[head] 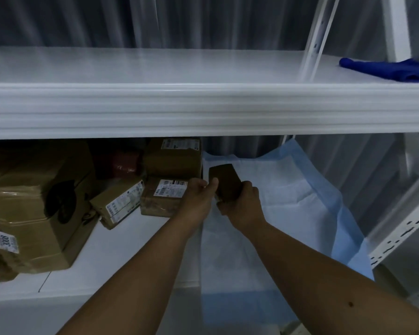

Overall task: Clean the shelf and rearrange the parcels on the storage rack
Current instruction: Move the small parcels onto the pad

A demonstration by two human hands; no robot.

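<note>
While the rack [203, 110] fills most of the view, its ends run off both edges, and only two white shelves and a few perforated uprights show. Below the upper shelf [155, 68], much lies in shadow: a big taped box [34, 204] stands at the lower level's left, cut by the frame edge, its black print too dark to read. Right of that box a pale blue sheet [300, 201] covers the lower shelf, its near part blurred and its right edge hanging past the rack. Between box and sheet sit three brown parcels: two stacked [172, 180] with white labels too small to read, and a tilted one [117, 204] just left of them. Behind these a reddish thing [126, 163] is too dim to identify. On the upper shelf, far right, a dark blue cloth [392, 68] is cut off by the frame. Over the sheet's left edge, just right of the stack, both hands hold a small brown parcel [224, 180]: the left hand [198, 197] pinches its left side, the right hand [242, 204] wraps its lower right corner, hiding its base.
</note>
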